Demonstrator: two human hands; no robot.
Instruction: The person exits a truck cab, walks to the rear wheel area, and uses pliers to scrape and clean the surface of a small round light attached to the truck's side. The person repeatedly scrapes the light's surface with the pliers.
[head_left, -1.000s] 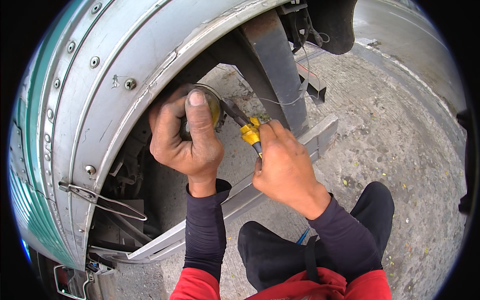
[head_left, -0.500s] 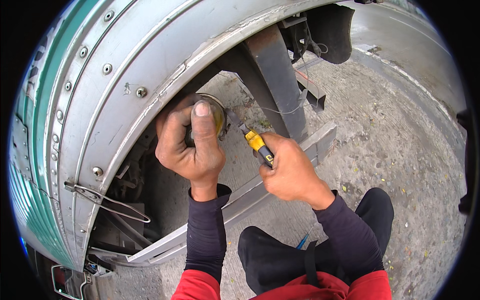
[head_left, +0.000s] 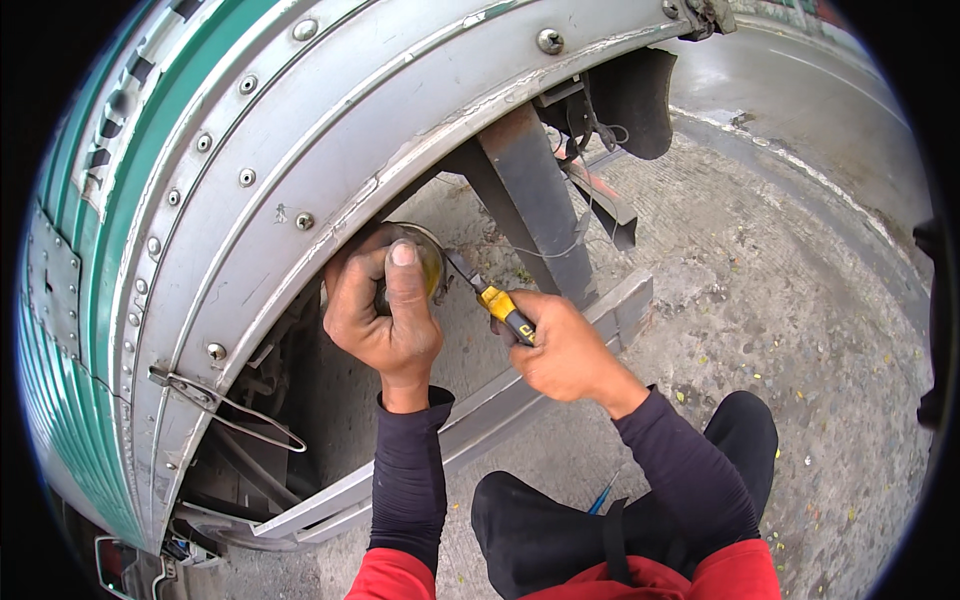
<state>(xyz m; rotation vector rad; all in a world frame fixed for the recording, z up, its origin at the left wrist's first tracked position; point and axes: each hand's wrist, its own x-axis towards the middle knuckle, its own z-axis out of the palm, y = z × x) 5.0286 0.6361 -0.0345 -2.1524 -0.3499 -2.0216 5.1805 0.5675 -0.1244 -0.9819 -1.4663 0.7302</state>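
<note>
My left hand (head_left: 390, 310) is closed, thumb up, around a round lamp-like piece (head_left: 432, 262) with a metal rim and a yellowish face. Its fingers hide much of that piece, which sits just below the vehicle's metal edge. In my right hand (head_left: 565, 345) is what looks like a utility knife (head_left: 507, 310), with a yellow-and-black handle. The narrow metal blade points up and left, its tip close beside the round piece's rim. Whether the tip touches it I cannot tell.
A riveted silver side panel (head_left: 260, 130) with green bands curves along the left. A grey metal upright (head_left: 535, 200) with loose wires (head_left: 580, 240) stands beyond my hands, and a long metal rail (head_left: 480, 420) crosses below them. A blue pen-like tool (head_left: 603, 495) shows by my legs.
The view has shifted, so more of the upper panel shows. Both hands keep their grips, and the knife's tip remains beside the round piece.
</note>
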